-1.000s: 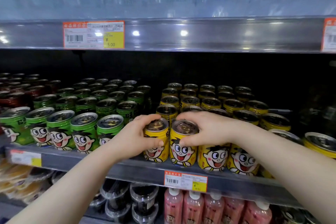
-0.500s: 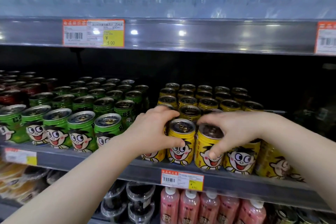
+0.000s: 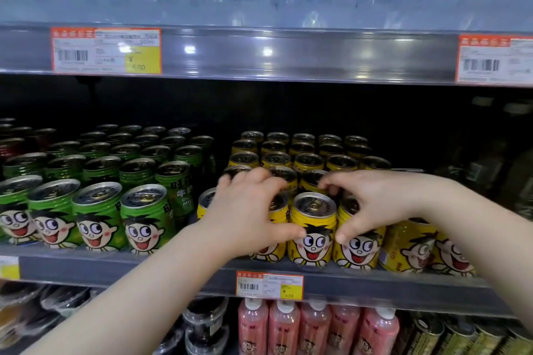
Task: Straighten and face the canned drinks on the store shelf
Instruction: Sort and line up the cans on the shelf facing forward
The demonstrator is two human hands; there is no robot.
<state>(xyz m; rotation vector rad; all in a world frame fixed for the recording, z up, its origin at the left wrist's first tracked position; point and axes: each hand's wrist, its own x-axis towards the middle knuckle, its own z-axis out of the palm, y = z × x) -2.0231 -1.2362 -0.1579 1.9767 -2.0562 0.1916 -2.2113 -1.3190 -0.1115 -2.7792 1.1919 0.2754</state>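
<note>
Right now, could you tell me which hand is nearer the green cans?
Left. The left hand is just right of the green cans; the right hand is farther right.

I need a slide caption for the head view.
The left hand and right hand grip front-row yellow cans beside green cans.

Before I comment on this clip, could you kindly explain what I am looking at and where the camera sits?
There is no machine here: a person wears one camera on the head, looking forward and down at a store shelf. The left hand grips one yellow can in the front row, and the right hand grips another yellow can; a third yellow can stands free between them, face forward. Green cans fill the left side; pink bottles stand below.
</note>
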